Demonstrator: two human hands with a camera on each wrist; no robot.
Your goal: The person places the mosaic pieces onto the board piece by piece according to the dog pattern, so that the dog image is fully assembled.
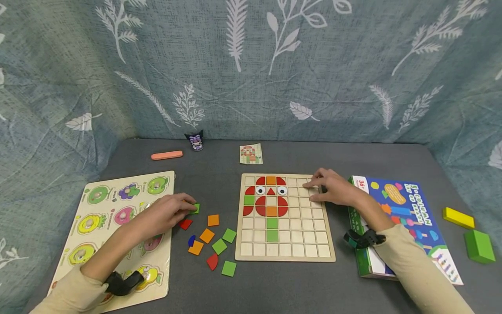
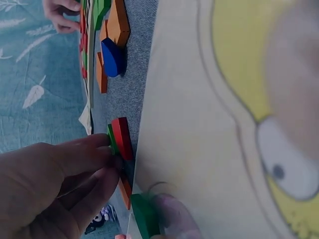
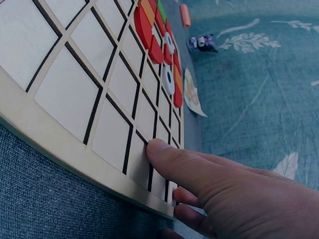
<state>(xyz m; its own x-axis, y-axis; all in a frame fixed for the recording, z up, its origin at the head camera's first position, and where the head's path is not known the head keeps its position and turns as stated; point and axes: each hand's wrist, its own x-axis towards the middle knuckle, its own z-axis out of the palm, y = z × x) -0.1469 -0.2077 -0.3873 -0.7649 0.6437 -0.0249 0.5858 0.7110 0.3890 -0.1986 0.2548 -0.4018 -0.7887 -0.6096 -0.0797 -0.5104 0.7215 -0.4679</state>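
Note:
My left hand (image 1: 172, 211) is over the right edge of a fruit puzzle board (image 1: 170, 261), pinching a green square tile (image 1: 197, 209) at its fingertips. A red tile (image 1: 186, 224) lies just beside those fingers in the left wrist view. The right hand (image 1: 333, 187) rests at the upper right of a wooden grid board (image 1: 290, 257), thumb and fingers spread over its edge and touching the grid. On the grid, red, orange and green tiles (image 1: 272, 223) and two white eye tiles (image 1: 282, 190) form a figure on the left side.
Loose orange tiles (image 1: 207, 236), green tiles (image 1: 229, 268), a red quarter piece (image 1: 212, 262) and a blue piece (image 1: 191, 240) lie between the boards. Behind are a pattern card (image 1: 251, 154), a figurine (image 1: 195, 141) and an orange stick (image 1: 167, 155). A box (image 1: 412, 218) and blocks (image 1: 479, 246) stand right.

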